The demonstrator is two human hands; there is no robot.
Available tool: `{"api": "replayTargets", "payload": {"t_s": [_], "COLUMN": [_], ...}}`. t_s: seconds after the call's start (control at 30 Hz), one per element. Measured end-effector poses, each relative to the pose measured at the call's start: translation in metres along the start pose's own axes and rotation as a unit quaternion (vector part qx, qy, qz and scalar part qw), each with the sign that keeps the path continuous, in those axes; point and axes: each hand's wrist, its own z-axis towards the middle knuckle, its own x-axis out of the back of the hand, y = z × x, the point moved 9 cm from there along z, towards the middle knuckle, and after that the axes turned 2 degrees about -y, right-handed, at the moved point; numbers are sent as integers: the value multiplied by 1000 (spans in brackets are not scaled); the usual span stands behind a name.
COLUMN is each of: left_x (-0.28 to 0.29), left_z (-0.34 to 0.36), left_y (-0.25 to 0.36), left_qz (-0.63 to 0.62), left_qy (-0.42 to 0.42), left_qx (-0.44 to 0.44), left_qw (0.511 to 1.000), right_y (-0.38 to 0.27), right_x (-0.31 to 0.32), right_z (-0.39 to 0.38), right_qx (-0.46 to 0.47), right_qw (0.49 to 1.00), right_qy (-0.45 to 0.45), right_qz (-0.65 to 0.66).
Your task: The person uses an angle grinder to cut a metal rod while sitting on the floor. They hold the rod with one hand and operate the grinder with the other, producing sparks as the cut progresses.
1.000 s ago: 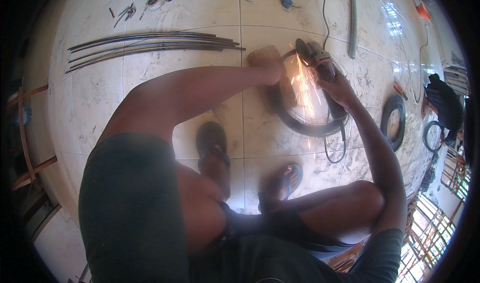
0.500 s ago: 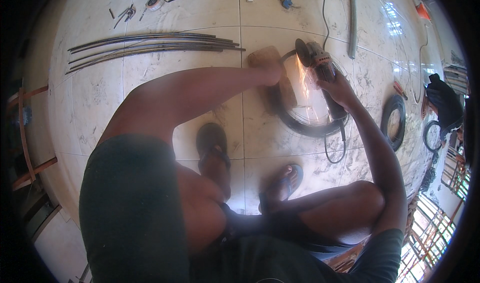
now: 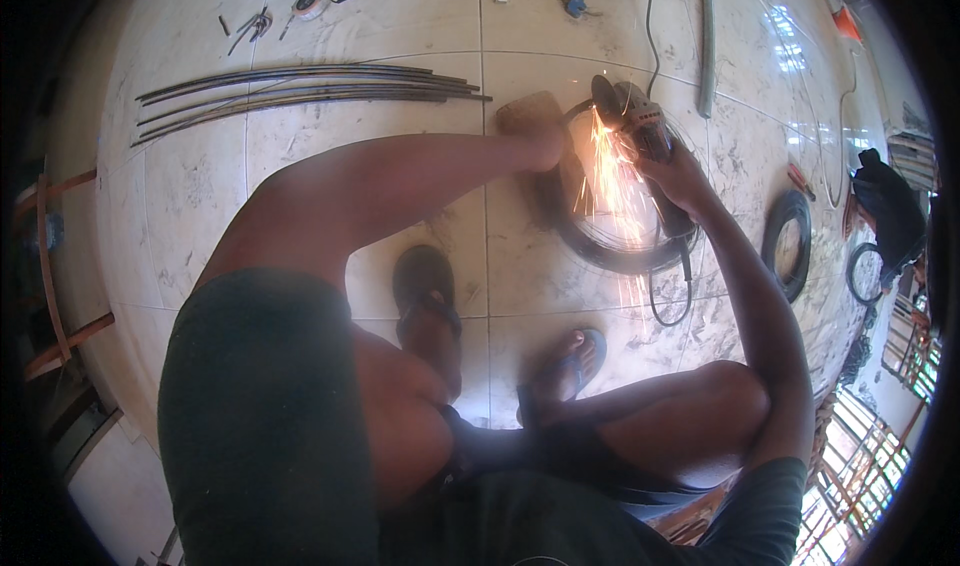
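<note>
From the head view, the right hand (image 3: 678,174) is wrapped tight around the body of the grinder (image 3: 640,126), disc end pointing away from the grip toward the wooden block (image 3: 528,114); sparks (image 3: 610,181) spray down over a dark ring (image 3: 610,246) on the tiled floor (image 3: 330,196); the left hand (image 3: 548,148) presses down just beside the block, its fingers too blurred to tell how far they close; a bundle of metal rods (image 3: 300,88) lies well apart to the left.
</note>
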Motion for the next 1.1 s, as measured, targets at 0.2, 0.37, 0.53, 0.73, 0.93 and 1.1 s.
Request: {"api": "replayTargets", "payload": {"t_s": [0.2,0.37,0.53,0.73,0.93,1.1], "left_x": [4,5,-4,3,1,-1], "left_z": [-6,-4,1,-5,-3,0], "left_y": [9,5,-2,7,2,2], "left_qz": [2,-19,19,-19,6,-12], "left_qy": [-40,-13,11,-30,-14,-21], "left_qx": [-9,13,6,8,2,13], "left_qw": [999,1000,1000,999,1000,1000], "right_y": [13,1,-5,-4,-6,-6], "right_x": [0,4,0,3,2,5], "right_z": [4,5,2,1,2,0], "right_qx": [-28,20,-19,-22,-21,-20], "right_qw": [999,999,1000,999,999,1000], "right_qy": [-18,5,-21,-31,-31,-13], "right_qz": [-23,-44,-9,-8,-13,1]}}
